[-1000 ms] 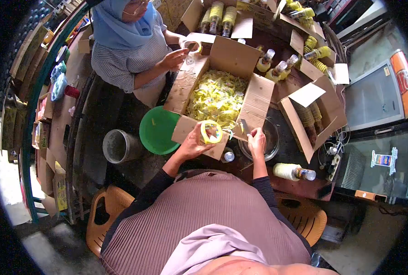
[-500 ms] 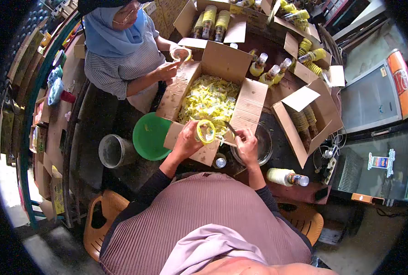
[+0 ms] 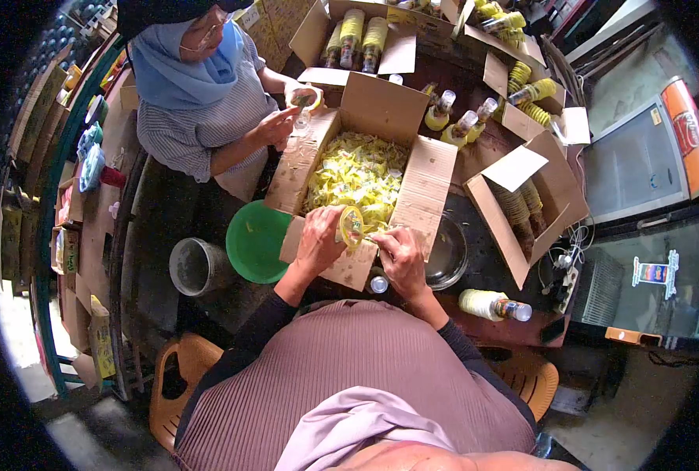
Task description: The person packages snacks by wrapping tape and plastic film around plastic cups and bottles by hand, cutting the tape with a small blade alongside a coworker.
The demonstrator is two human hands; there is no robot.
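Note:
My left hand [image 3: 320,239] is closed around a small round cup with a yellow rim [image 3: 351,227], tilted over the near side of an open cardboard box. My right hand [image 3: 401,255] is pinched on a thin tool, partly hidden by the fingers, whose tip meets the cup's rim. Yellow and white scraps [image 3: 355,174] fill the cardboard box [image 3: 428,182] just beyond my hands. A small clear-topped bottle [image 3: 378,284] stands below my right hand.
A green basin [image 3: 257,243] and a grey bucket [image 3: 197,267] stand left. Right are a glass bowl [image 3: 448,255], a lying bottle with yellow rings [image 3: 494,304] and a box of ringed bottles [image 3: 549,177]. A co-worker [image 3: 200,110] holds a similar cup at upper left.
My right hand has moved left, bringing the tool to the cup. The cup has turned more on its side in my left hand. The co-worker's hands have shifted slightly.

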